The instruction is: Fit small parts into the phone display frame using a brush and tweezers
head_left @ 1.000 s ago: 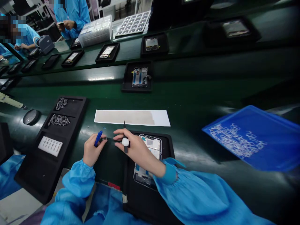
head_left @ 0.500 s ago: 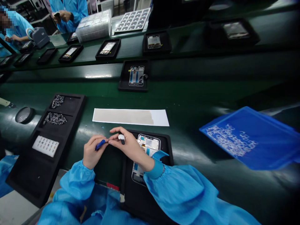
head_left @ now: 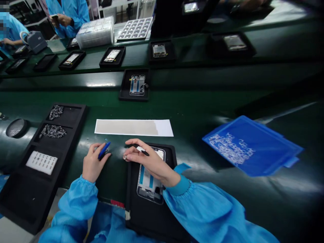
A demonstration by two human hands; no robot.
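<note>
My left hand (head_left: pixel 93 163) is above the green bench with a slim blue pen-like tool (head_left: pixel 104 150) held between its fingers. Its thumb and fingertips are apart from my right hand. My right hand (head_left: pixel 148 162) pinches a tiny pale part (head_left: pixel 125 157), too small to name, between thumb and finger. Across the same hand lies a thin black tool with a white section (head_left: pixel 141 149), tucked between the fingers. Beneath this hand an opened phone (head_left: pixel 149 194), with blue strips inside its frame, lies in a black tray (head_left: pixel 149 219), partly hidden by the hand and sleeve.
A white strip sheet (head_left: pixel 126 127) lies ahead. To the left stands a long black compartment tray (head_left: pixel 72 135) with small dark parts and a white block, beside a round dish (head_left: pixel 16 128). Rightward lies a blue tray (head_left: pixel 273 152) with white pieces. Phones in trays line the back; co-workers sit beyond.
My hands, whose fingertips met before, have separated. The right has moved away with the tiny part; the left keeps the blue tool. The view has shifted a little to the right.
</note>
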